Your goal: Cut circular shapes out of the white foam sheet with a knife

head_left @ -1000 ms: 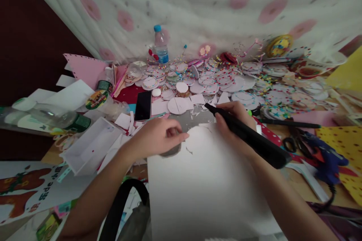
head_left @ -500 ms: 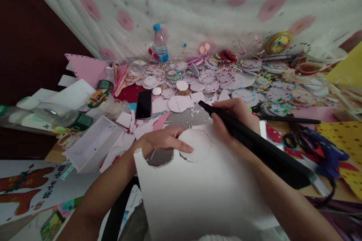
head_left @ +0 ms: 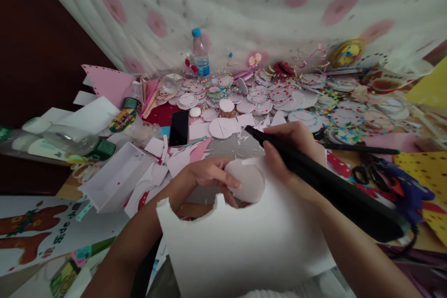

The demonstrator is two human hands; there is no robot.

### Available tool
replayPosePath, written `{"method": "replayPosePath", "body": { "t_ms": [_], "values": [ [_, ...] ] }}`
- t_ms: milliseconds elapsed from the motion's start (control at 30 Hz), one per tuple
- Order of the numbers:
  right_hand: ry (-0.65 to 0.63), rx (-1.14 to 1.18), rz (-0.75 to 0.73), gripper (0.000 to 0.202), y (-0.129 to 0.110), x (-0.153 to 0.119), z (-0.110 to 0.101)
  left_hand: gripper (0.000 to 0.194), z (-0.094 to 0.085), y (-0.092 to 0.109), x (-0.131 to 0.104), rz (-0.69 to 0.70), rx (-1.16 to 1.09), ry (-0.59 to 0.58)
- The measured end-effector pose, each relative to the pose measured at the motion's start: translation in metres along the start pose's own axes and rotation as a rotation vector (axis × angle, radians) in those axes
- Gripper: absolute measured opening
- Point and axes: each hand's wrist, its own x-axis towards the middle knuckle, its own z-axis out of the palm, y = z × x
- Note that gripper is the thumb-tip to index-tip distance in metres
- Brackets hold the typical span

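Note:
My left hand point(head_left: 218, 174) pinches a white paper disc point(head_left: 248, 181) between thumb and fingers, at the upper edge of a large white sheet point(head_left: 251, 242). The disc lies in a round cutout of the sheet, and a second rounded notch shows to its left. My right hand point(head_left: 295, 149) is closed around a long black tool point(head_left: 324, 184), whose narrow tip points up and left above small paper scraps point(head_left: 243, 138). The sheet's right part lies under my right hand and forearm.
Many decorated discs point(head_left: 256, 98) cover the table's back, near a water bottle point(head_left: 200, 56). A phone point(head_left: 179, 129) and white box point(head_left: 113, 177) are on the left; scissors point(head_left: 366, 174) and a blue glue gun point(head_left: 407, 191) on the right.
The disc has come away from the sheet's edge and tilted in my left hand, opening a gap below it. The large sheet has dropped slightly, and the black tool's rear end has shifted right.

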Motion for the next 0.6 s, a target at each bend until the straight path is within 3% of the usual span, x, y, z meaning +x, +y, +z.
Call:
{"method": "replayPosePath", "body": {
  "t_ms": [167,367,467,600],
  "values": [
    [-0.004,-0.013,0.034,0.018,0.007,0.000,0.003,0.028,0.001,0.011,-0.004,0.058,0.107,0.068],
    [-0.040,-0.057,0.075,0.019,0.008,0.004,0.011,0.024,0.004,0.032,-0.005,0.143,0.442,0.193],
    [-0.052,-0.116,0.110,0.021,0.008,0.006,0.014,0.020,0.008,0.034,0.005,0.197,0.548,0.250],
    [-0.049,-0.167,0.090,0.022,0.014,0.003,0.017,0.027,0.009,0.025,0.012,0.231,0.506,0.271]
  ]
}}
